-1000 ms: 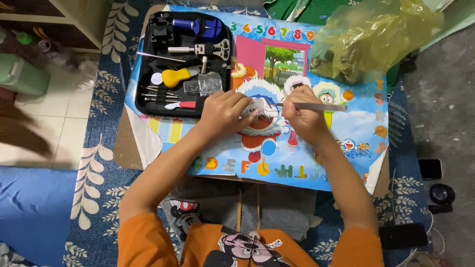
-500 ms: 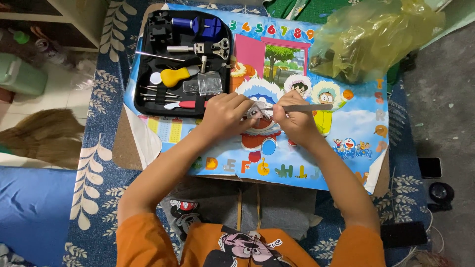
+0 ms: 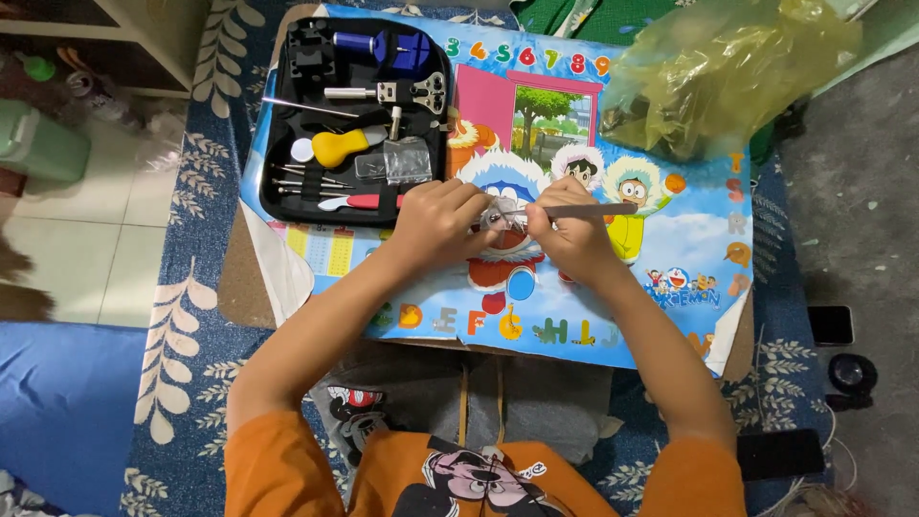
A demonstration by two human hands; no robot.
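Note:
My left hand (image 3: pixel 437 226) and my right hand (image 3: pixel 565 235) meet over a small round metal piece (image 3: pixel 496 218), like a watch case, on a colourful cartoon mat (image 3: pixel 689 249). The left hand's fingers pinch and steady the piece. In my right hand is a thin grey tool (image 3: pixel 598 208); its shaft points right and its tip rests at the small piece. Most of the piece is hidden by my fingers.
An open black tool case (image 3: pixel 356 115) lies at the mat's upper left with a yellow-handled tool (image 3: pixel 337 146), a red-handled tool, thin picks and a blue holder. A crumpled yellow plastic bag (image 3: pixel 728 67) sits upper right. Dark phones (image 3: pixel 831 325) lie on the patterned rug to the right.
My hands have stayed together over the small piece. The right hand's tool shifted slightly, and the view has drifted a little.

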